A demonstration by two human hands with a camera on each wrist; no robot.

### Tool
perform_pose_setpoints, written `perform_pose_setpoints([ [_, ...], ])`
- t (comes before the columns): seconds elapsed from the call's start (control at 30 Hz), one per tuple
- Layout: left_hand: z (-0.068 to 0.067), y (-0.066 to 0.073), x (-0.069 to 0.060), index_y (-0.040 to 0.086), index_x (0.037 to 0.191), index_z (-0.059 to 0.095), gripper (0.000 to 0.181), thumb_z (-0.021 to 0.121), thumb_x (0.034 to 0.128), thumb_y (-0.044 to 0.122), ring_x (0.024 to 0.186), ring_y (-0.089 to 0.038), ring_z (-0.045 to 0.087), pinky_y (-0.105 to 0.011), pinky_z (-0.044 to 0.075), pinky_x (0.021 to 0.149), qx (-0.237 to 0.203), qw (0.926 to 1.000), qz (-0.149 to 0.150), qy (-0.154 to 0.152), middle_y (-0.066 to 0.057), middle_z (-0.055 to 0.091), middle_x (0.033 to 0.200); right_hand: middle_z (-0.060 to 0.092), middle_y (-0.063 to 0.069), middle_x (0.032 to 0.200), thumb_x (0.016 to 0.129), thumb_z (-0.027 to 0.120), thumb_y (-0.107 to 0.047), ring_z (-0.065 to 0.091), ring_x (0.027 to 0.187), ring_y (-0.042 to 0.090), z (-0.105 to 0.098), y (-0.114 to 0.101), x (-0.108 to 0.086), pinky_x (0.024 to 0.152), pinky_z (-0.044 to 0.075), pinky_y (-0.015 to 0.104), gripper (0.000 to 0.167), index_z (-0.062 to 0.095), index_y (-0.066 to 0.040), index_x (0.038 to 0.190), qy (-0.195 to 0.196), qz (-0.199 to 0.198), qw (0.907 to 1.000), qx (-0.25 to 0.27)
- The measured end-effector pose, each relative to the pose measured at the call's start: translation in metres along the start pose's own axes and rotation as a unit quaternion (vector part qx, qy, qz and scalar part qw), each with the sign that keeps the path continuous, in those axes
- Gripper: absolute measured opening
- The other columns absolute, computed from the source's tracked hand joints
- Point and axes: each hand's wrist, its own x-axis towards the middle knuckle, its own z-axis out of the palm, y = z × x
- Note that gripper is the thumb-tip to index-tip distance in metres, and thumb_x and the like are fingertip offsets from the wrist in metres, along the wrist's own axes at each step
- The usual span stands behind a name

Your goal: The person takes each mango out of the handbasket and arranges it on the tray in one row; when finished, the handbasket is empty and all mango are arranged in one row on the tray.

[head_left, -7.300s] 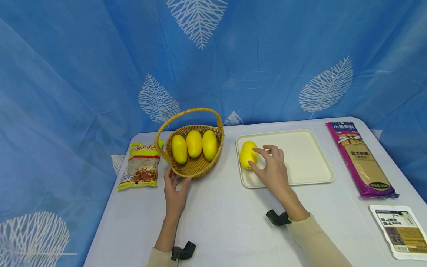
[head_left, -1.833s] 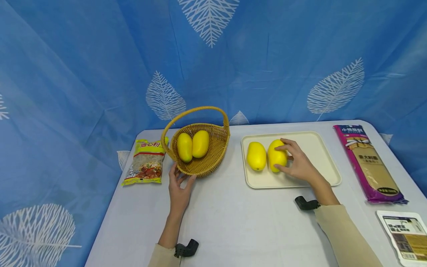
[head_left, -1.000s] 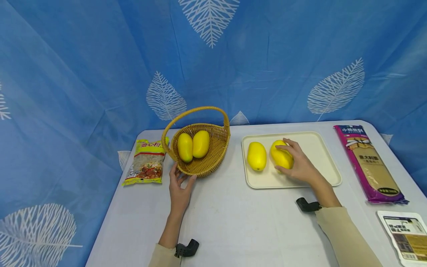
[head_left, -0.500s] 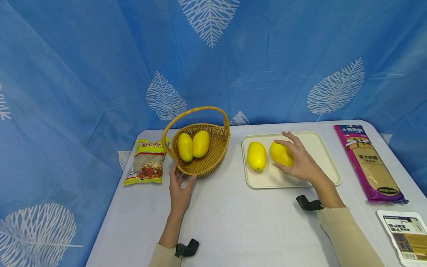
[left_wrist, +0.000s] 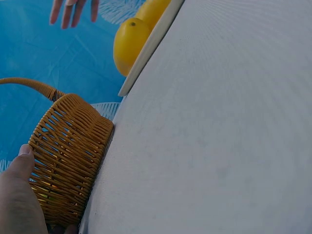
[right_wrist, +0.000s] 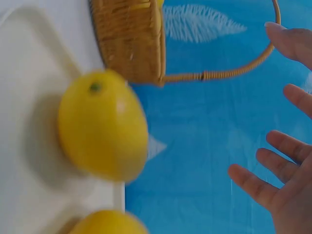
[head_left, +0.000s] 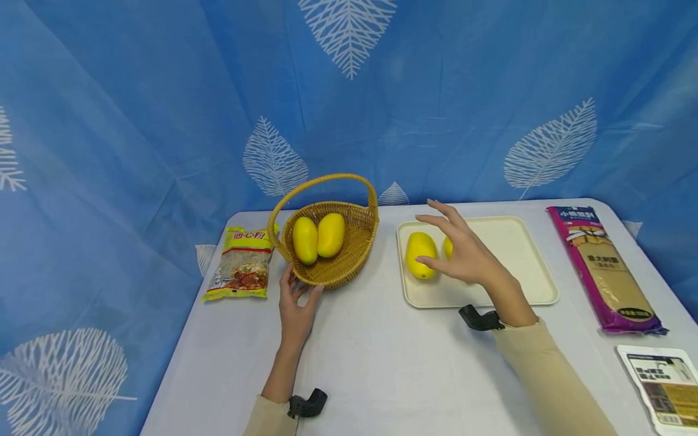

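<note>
Head view, L to R on white-clothed table: yellow-edged clear plastic pkg; person's L hand, thumb & fingers curled on near wall of round brown wicker basket w/ tall arched handle; inside, 2 smooth oval yellow fruits side by side; rectangular cream tray w/ L-hand oval yellow fruit & another mostly hidden behind R hand, fingers spread above tray, apart from fruit per R wrist cam; long purple-and-tan pkt; flat white-edged pouch, near R corner.
</note>
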Motion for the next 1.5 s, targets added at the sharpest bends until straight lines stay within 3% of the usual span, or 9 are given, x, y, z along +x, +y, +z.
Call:
perform_pose_setpoints([
  [0.2, 0.001, 0.0, 0.001, -0.006, 0.15, 0.023, 0.076, 0.069, 0.0912, 0.009, 0.129, -0.051, 0.044, -0.061, 0.042, 0.103, -0.007, 0.9999, 0.009, -0.002, -0.035, 0.034, 0.145, 0.027, 0.011, 0.158, 0.076, 0.085, -0.024, 0.032, 0.142, 0.036, 0.018, -0.015, 0.018, 0.105, 0.041, 0.064, 0.075, 0.05, -0.015, 0.142, -0.027, -0.011, 0.9993, 0.023],
  [0.53, 0.001, -0.002, 0.0, -0.008, 0.148, 0.024, 0.074, 0.069, 0.0908, 0.006, 0.126, -0.05, 0.046, -0.062, 0.044, 0.1, 0.006, 0.9995, 0.033, 0.001, -0.035, 0.037, 0.142, 0.027, 0.013, 0.158, 0.081, 0.082, -0.031, 0.036, 0.141, 0.035, 0.067, -0.026, 0.05, 0.106, 0.044, 0.055, 0.072, 0.048, -0.017, 0.143, -0.065, -0.022, 0.9956, 0.065],
  [0.97, 0.001, 0.002, 0.002, -0.009, 0.149, 0.024, 0.075, 0.069, 0.0907, 0.007, 0.127, -0.052, 0.045, -0.063, 0.043, 0.102, 0.005, 0.9997, 0.025, -0.003, -0.038, 0.036, 0.143, 0.032, 0.018, 0.154, 0.085, 0.077, -0.039, 0.046, 0.133, 0.039, 0.11, -0.029, 0.089, 0.103, 0.046, 0.059, 0.071, 0.047, -0.015, 0.144, -0.107, 0.035, 0.9899, 0.086],
  [1.2, 0.001, 0.0, 0.0, -0.008, 0.149, 0.023, 0.075, 0.069, 0.0908, 0.006, 0.128, -0.051, 0.045, -0.063, 0.043, 0.102, 0.012, 0.9996, 0.024, -0.001, -0.036, 0.036, 0.144, 0.03, 0.019, 0.156, 0.085, 0.075, -0.045, 0.03, 0.145, 0.037, 0.13, -0.032, 0.105, 0.109, 0.04, 0.057, 0.071, 0.047, -0.018, 0.144, -0.158, 0.06, 0.9846, 0.047],
  [1.4, 0.001, -0.001, 0.0, -0.008, 0.149, 0.023, 0.075, 0.069, 0.0914, 0.008, 0.128, -0.05, 0.046, -0.061, 0.044, 0.102, 0.011, 0.9997, 0.023, 0.0, -0.035, 0.036, 0.144, 0.025, 0.018, 0.159, 0.085, 0.074, -0.045, 0.041, 0.137, 0.042, 0.138, -0.04, 0.116, 0.107, 0.042, 0.059, 0.067, 0.049, -0.023, 0.144, -0.175, 0.088, 0.9803, 0.023],
  [1.5, 0.001, -0.002, 0.0, -0.007, 0.149, 0.023, 0.075, 0.069, 0.0913, 0.007, 0.128, -0.049, 0.046, -0.061, 0.045, 0.101, 0.012, 0.9996, 0.024, 0.001, -0.034, 0.037, 0.144, 0.019, 0.017, 0.161, 0.085, 0.073, -0.047, 0.038, 0.139, 0.042, 0.142, -0.041, 0.121, 0.109, 0.039, 0.059, 0.068, 0.048, -0.026, 0.145, -0.191, 0.107, 0.9756, 0.018],
])
